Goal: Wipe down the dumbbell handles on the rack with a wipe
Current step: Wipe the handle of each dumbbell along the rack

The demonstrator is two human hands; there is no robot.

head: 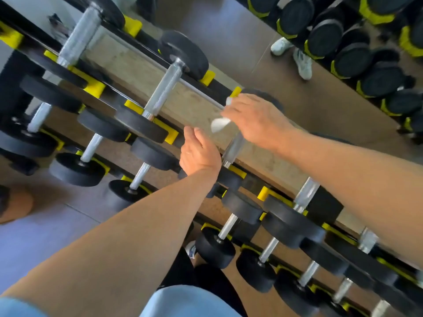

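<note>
1. The wipe (220,123), white and crumpled, sits on the upper part of a chrome handle (234,147) on the top tier of the rack (325,205).
2. The right hand (256,121) grips the wipe, fingers curled over it and round the handle.
3. The left hand (198,152) hovers just beside that handle, holding nothing, fingers loosely bent.
4. Other dumbbells (160,88) lie in yellow cradles along both tiers.
5. A mirror (229,30) behind reflects more weights and white shoes (302,62).

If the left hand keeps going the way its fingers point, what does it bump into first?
Probably the crumpled white wipe held in the right hand, just beyond the left hand; depth is hard to judge.
</note>
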